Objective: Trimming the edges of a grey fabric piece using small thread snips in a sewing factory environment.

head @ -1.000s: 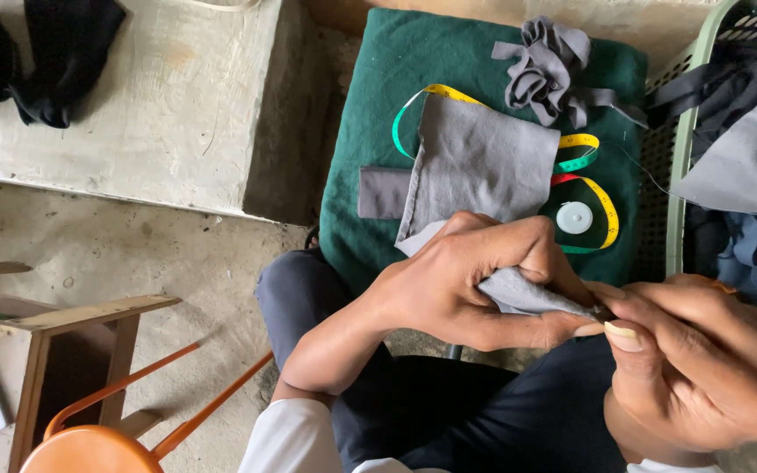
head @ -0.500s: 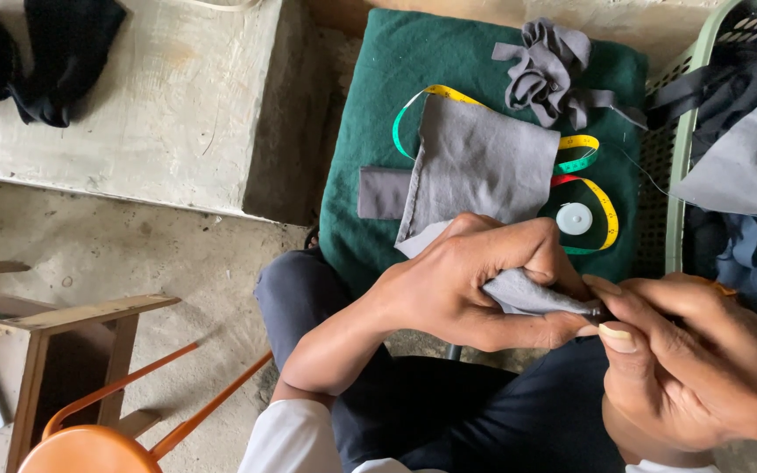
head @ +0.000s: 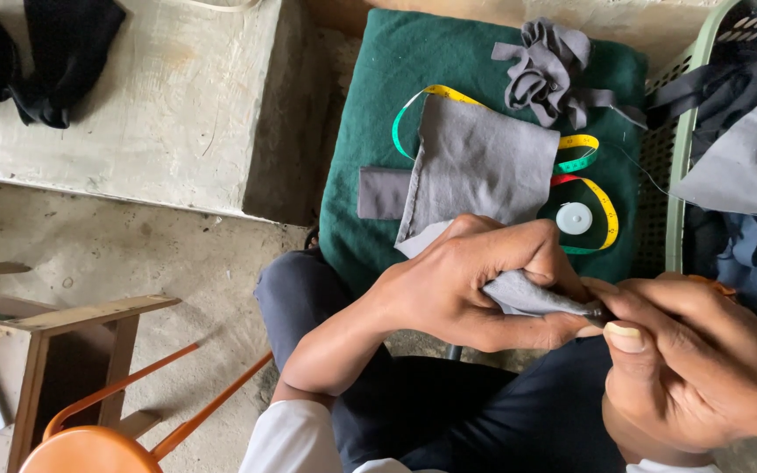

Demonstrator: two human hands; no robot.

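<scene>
The left hand (head: pixel 475 285) is curled shut around a grey cloth (head: pixel 484 171). Its fingers squeeze the near end of the cloth into a thin, bunched-up roll. The right hand (head: pixel 703 363) sits just beside it, touching it. The thumb and fingers of the right hand are pinched together on the tip of that roll, where something small and dark pokes out. It is too small to tell what it is.

The grey cloth is soft and plain, with no pattern. Its far part lies flat and wide on a green cushion (head: pixel 396 79). Its near part lifts up off the cushion into the left hand.

A tape measure (head: pixel 602 206) with yellow, green and red parts curls on the cushion, partly under the cloth. A small white round disc (head: pixel 574 218) lies inside its loop. A heap of grey cloth strips (head: pixel 541 70) sits at the far edge of the cushion. A pale green basket (head: pixel 681 131) full of dark and grey clothes stands just right of the cushion. An orange chair (head: pixel 89 442) is near the bottom left corner.
</scene>
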